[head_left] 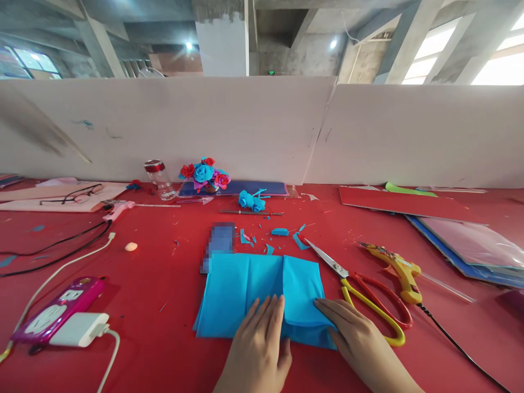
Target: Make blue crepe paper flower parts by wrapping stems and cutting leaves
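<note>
A folded sheet of blue crepe paper (227, 295) lies in front of me, creased into upright panels. My left hand (262, 338) rests flat on its middle, fingers stretched and side by side along a crease. At the paper's right side, my right hand (354, 333) has its fingers over a folded flap and its thumb near the lower edge; the flap bulges up slightly between my hands. Scissors (341, 273) with yellow and red handles lie just beyond my right hand, blades partly apart. Under the paper's top left edge sits a blurred-out phone-like object (221, 237).
Right of the scissors lies a yellow glue gun (399, 267) with its cord. Blue scraps (280, 232), paper roses (251, 202) and a flower bunch (204, 174) are farther back. A glass bottle (160, 179) stands by the partition (184, 125). At left are a purple power strip (61, 311) and cables.
</note>
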`<state>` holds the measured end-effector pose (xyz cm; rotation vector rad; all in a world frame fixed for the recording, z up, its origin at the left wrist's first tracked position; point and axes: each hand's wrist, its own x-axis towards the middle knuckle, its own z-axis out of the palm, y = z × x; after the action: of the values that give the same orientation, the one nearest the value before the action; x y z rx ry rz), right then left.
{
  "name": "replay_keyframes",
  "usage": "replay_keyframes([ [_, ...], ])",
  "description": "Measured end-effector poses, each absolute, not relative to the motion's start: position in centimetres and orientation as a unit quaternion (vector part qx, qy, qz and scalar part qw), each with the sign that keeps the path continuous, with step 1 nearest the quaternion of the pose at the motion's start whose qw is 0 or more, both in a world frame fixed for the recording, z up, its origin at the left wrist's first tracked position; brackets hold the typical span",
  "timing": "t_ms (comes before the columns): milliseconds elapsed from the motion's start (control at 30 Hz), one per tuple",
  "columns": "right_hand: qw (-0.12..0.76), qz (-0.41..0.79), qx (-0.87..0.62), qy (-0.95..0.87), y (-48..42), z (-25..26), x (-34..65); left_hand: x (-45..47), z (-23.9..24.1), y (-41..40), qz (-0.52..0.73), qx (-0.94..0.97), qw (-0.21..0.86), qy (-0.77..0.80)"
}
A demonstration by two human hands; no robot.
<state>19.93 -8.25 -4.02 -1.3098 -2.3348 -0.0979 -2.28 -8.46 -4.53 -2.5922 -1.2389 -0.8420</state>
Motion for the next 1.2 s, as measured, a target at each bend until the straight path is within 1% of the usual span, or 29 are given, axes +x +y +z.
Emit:
replay_keyframes([
  [133,0.218,-0.050,-0.473,-0.852,-8.5,-4.1,19.9,-2.9,-4.6,-8.2,-0.281,-0.864,0.146,-0.391],
  [267,0.153,-0.145,-0.425,-0.880,-8.7,-4.9,20.4,-4.5,-4.0,-7.2,-0.246,-0.876,0.208,-0.359],
  [400,0.091,-0.227,-0.393,-0.886,-8.9,-5.9,20.8,-6.4,-3.2,-5.9,-0.189,-0.900,0.213,-0.331],
  [500,0.083,-0.247,-0.387,-0.885,-8.8,-5.8,21.2,-7.5,-3.6,-5.1,-0.163,-0.917,0.205,-0.301],
  [567,0.090,-0.239,-0.376,-0.891,-8.6,-5.3,21.4,-8.0,-4.3,-4.8,-0.151,-0.922,0.200,-0.296],
  [667,0.106,-0.206,-0.363,-0.902,-8.4,-4.5,21.8,-8.6,-5.2,-5.0,-0.126,-0.928,0.170,-0.307],
  [733,0.114,-0.192,-0.361,-0.905,-8.3,-4.1,22.1,-8.8,-5.1,-5.4,-0.099,-0.933,0.123,-0.323],
  [833,0.104,-0.193,-0.354,-0.909,-8.2,-3.7,22.3,-8.7,-3.2,-6.1,-0.063,-0.935,0.001,-0.349],
  [900,0.097,-0.201,-0.346,-0.911,-8.2,-3.8,22.3,-8.1,-1.4,-6.3,-0.071,-0.919,-0.079,-0.380],
  [967,0.097,-0.215,-0.344,-0.909,-8.2,-4.1,22.3,-6.7,0.1,-6.2,-0.074,-0.905,-0.123,-0.400],
  [1067,0.100,-0.237,-0.350,-0.901,-8.3,-4.7,22.3,-3.7,0.8,-5.3,-0.077,-0.889,-0.137,-0.429],
  [1200,0.104,-0.235,-0.352,-0.900,-8.3,-4.8,22.4,-0.4,-0.6,-3.8,-0.078,-0.902,-0.118,-0.409],
])
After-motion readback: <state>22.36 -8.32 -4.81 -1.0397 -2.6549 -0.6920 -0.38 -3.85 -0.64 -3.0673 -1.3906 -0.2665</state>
